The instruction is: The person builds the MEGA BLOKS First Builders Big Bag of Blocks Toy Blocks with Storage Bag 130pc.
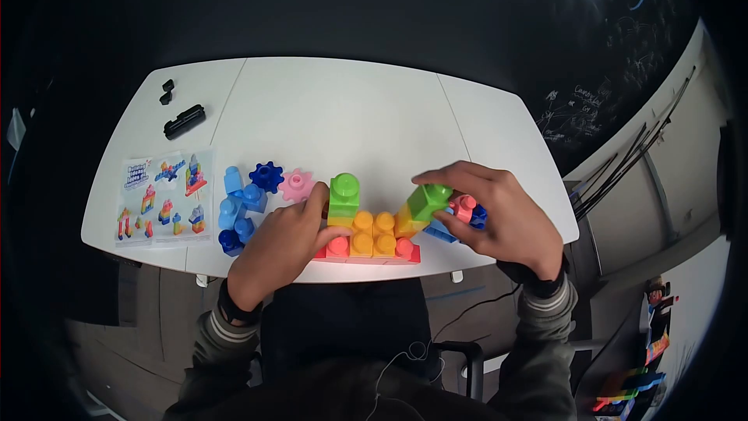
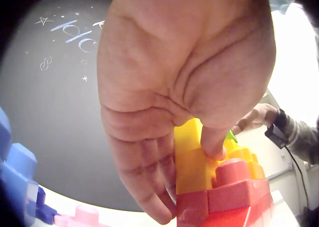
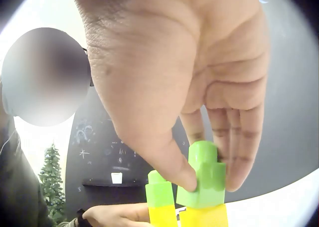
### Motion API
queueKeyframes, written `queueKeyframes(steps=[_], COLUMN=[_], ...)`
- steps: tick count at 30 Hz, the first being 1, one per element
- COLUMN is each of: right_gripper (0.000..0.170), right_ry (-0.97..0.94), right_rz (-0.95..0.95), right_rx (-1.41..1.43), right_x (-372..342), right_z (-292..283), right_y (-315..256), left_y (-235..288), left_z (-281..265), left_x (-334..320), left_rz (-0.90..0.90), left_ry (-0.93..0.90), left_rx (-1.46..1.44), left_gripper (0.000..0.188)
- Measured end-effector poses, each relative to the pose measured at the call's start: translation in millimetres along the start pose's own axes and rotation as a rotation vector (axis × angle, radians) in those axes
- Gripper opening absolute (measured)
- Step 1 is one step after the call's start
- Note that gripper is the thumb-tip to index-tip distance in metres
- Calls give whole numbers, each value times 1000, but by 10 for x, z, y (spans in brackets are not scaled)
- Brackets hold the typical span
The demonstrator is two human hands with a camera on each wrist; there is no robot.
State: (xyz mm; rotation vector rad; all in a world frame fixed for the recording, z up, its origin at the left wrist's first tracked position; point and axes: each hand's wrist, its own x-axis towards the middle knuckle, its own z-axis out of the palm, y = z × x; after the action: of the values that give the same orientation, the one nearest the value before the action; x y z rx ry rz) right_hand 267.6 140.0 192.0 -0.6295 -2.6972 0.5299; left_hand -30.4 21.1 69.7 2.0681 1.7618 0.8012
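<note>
We hold both arms (image 1: 538, 335) out in front. Our left hand (image 1: 276, 245) and right hand (image 1: 500, 209) pinch with thumb (image 3: 169, 159) and fingers (image 3: 245, 147).

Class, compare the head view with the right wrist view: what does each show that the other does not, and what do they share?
Only the head view: the printed sheet, the pink gear and the dark blue gear.
Only the right wrist view: a green tree.
Both: the right grip pinching a green block, yellow blocks, and the left grip.
</note>
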Motion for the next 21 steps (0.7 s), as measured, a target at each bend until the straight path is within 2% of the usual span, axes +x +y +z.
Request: queueKeyframes(steps=[7, 9, 10, 13, 15, 16, 18, 19, 21], right_gripper=[48, 48, 47, 51, 53, 56, 57, 59, 60], right_ry=[-2, -13, -22, -6, -17, -27, 1, 30, 2], right_rz=[-6, 15, 37, 74, 112, 159, 155, 154, 195], right_rx=[2, -29, -59, -50, -22, 3, 21, 42, 66], right_x=[2, 12, 24, -4, 2, -1, -40, -64, -83], right_z=[45, 46, 65, 152, 169, 169, 231, 257, 280], right_y=[32, -41, -75, -58, -89, -97, -18, 9, 1], left_y=[-10, 23, 44, 54, 43, 16, -83, -100, -104], left_z=[2, -23, -33, -101, -123, -154, -269, -366, -621], left_x=[-10, 3, 7, -36, -56, -78, -168, -210, -315], left_rz=[27, -30, -40, -69, 7, 6, 154, 156, 40], left_ry=[31, -26, -23, -33, -39, -35, 173, 168, 288], left_rx=[-35, -21, -17, -18, 53, 54, -13, -14, 135], left_gripper=[56, 75, 75, 71, 53, 53, 42, 42, 35])
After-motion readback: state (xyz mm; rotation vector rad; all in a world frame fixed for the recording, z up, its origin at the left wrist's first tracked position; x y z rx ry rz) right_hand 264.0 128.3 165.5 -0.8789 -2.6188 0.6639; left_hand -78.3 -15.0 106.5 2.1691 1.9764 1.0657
